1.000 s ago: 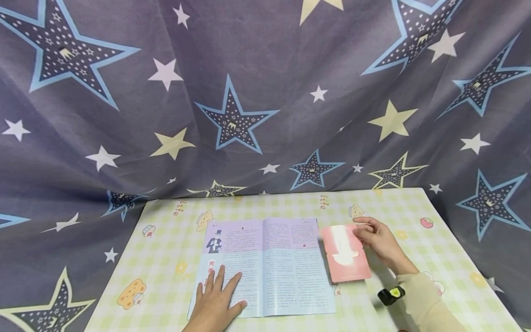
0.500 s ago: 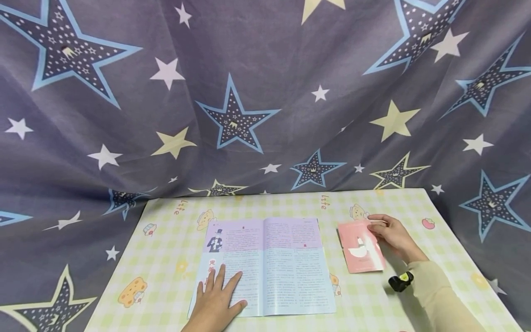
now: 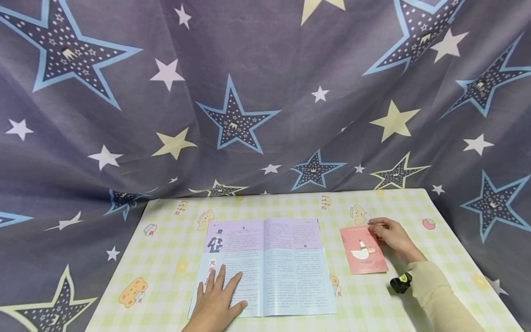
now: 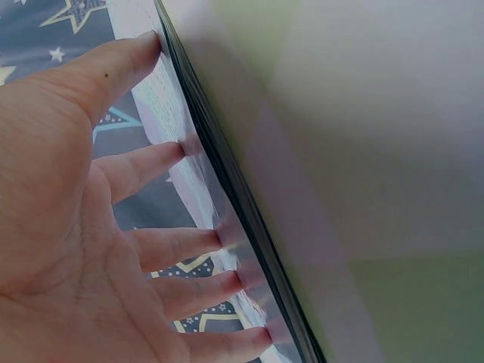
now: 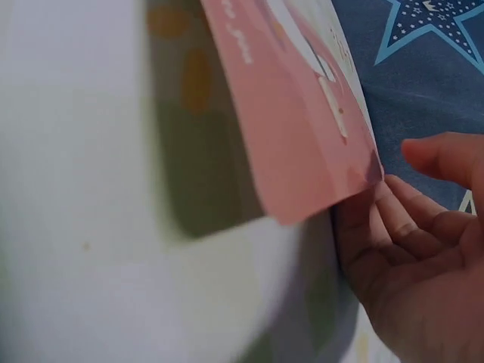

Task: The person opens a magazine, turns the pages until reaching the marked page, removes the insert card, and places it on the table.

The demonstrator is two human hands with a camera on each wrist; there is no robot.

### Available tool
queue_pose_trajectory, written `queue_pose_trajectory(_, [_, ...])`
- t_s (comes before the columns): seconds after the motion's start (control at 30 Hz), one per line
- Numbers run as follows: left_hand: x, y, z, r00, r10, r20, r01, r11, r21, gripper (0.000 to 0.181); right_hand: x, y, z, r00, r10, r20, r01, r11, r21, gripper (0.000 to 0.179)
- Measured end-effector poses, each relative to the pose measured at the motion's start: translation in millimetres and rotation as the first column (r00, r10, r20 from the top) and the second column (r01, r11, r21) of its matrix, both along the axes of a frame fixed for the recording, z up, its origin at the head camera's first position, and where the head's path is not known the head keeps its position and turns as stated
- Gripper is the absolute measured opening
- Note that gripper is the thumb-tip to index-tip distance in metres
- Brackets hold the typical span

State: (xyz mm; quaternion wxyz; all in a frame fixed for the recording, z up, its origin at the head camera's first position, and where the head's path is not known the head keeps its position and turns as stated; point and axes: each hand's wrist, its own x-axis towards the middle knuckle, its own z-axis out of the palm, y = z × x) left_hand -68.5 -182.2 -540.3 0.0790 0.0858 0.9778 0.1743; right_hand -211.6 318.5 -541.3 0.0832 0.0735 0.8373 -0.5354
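Note:
An open magazine (image 3: 290,281) with purple and blue pages lies in the middle of the table in the head view. My left hand (image 3: 217,299) rests on its left page with fingers spread; the left wrist view shows the fingertips (image 4: 246,280) on the paper. To the right of the magazine is a pink card (image 3: 362,260) with a white bird-like print. My right hand (image 3: 394,237) is at the card's upper right corner. In the right wrist view its fingers touch that corner from beneath, while the thumb (image 5: 435,159) stands apart. The card's edge casts a shadow on the tablecloth.
A green and white checked tablecloth (image 3: 166,258) with cartoon prints covers the table. Behind it hangs a dark curtain (image 3: 265,55) patterned with stars. A black device (image 3: 400,282) is at the right wrist, beside the sleeve (image 3: 439,295).
My right hand has moved the pink card rightward, away from the magazine's edge, and the card now lies flatter. The right thumb stands off it. My left hand has stayed on the page.

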Motion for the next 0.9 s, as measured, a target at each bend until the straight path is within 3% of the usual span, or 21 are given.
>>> queue_pose_trajectory(0.4, [0.9,1.2,0.9,1.0,0.0,-0.005,0.0,1.0,-0.003,0.076,3.9,0,10.1,0.998,-0.02,-0.058,0.028,0.989,0.148,0.039])
queue_pose_trajectory(0.6, [-0.7,2.0,3.1,1.0,0.006,0.02,-0.006,1.0,-0.01,0.076,19.0,-7,18.4,0.989,-0.046,-0.141,0.075,0.975,0.207,0.033])
queue_pose_trajectory(0.7, [-1.4,1.6,5.2,0.999,0.008,0.033,-0.008,1.0,-0.013,0.076,31.9,-19,24.5,0.983,-0.049,-0.178,0.079,0.983,0.168,0.029])
queue_pose_trajectory(0.9, [-1.5,5.4,10.8,1.0,-0.014,-0.004,0.014,1.0,-0.001,0.07,60.0,-52,29.7,0.973,-0.046,-0.226,0.036,0.998,-0.049,0.026])
